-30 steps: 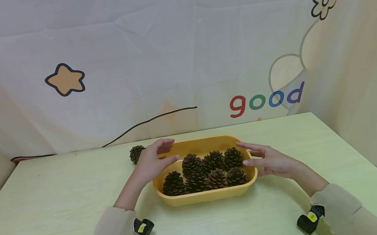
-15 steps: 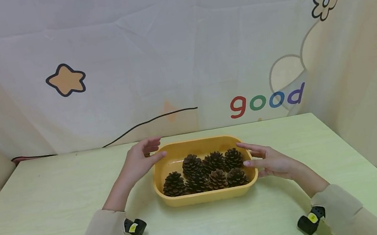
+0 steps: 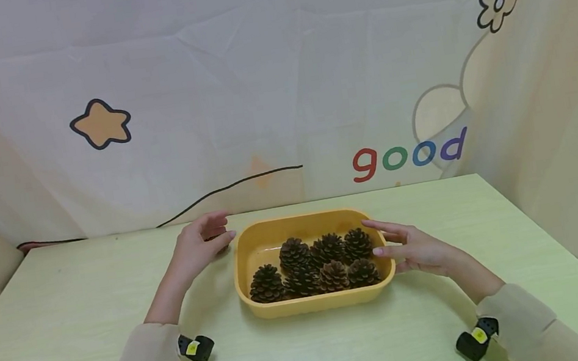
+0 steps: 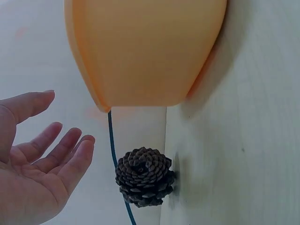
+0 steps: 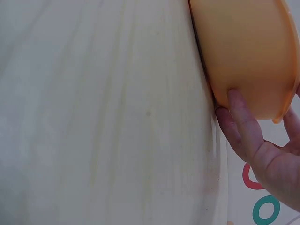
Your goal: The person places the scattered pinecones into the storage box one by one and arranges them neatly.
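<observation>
A yellow plastic tub [image 3: 312,303] sits on the table with several brown pine cones [image 3: 328,261] inside, mostly toward its near side and right. My right hand [image 3: 415,247] holds the tub's right end; thumb and index finger reach over the rim, and other fingers press the outer wall in the right wrist view. Left of the tub, my left hand [image 3: 199,248] is raised with fingers apart and nothing in them. A single pine cone [image 4: 144,177] stands on the table beyond that hand, mostly hidden behind it in the head view.
The pale table [image 3: 303,357] ends at the back against a printed cloth [image 3: 203,124], which also hangs at both sides. Each wrist wears a small black camera, one on the left [image 3: 197,348] and one on the right [image 3: 478,339].
My left hand has moved left, from over the tub's left end to beside it, now covering most of the lone pine cone. My right hand and the tub have stayed put.
</observation>
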`<move>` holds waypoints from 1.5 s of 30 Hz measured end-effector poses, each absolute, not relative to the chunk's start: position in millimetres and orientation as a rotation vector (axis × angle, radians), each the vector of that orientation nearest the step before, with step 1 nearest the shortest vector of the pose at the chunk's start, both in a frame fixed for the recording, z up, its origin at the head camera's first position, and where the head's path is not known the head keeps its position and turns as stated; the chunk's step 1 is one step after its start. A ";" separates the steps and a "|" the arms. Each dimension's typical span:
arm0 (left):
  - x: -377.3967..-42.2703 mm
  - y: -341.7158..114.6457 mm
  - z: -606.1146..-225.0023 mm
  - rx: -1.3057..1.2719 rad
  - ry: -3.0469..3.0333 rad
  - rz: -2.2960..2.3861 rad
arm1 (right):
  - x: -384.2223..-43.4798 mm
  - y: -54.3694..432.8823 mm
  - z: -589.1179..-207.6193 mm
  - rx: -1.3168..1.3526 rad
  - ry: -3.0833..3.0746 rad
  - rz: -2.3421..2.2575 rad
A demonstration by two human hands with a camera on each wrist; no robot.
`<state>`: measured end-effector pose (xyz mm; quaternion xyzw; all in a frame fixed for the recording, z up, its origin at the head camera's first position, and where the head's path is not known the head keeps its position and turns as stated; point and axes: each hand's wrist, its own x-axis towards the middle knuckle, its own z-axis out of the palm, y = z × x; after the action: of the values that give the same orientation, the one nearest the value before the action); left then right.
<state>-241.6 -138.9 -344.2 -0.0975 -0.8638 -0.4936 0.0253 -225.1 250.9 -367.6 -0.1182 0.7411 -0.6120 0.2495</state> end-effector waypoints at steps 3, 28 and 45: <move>-242.7 -142.5 -345.3 -0.271 -2.673 -1.533 | -224.7 250.7 -368.5 -0.317 2.027 -1.664; -256.1 -162.9 -353.6 0.051 -2.721 -1.527 | -224.3 252.1 -368.6 -0.321 2.010 -1.675; -270.8 -160.9 -360.2 0.232 -2.876 -1.535 | -226.2 252.0 -369.1 -0.314 2.004 -1.679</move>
<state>-270.8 -160.9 -360.2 0.0708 -0.8782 -0.4688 -0.0633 -226.2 252.0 -369.1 -0.1154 0.7365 -0.6172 0.2514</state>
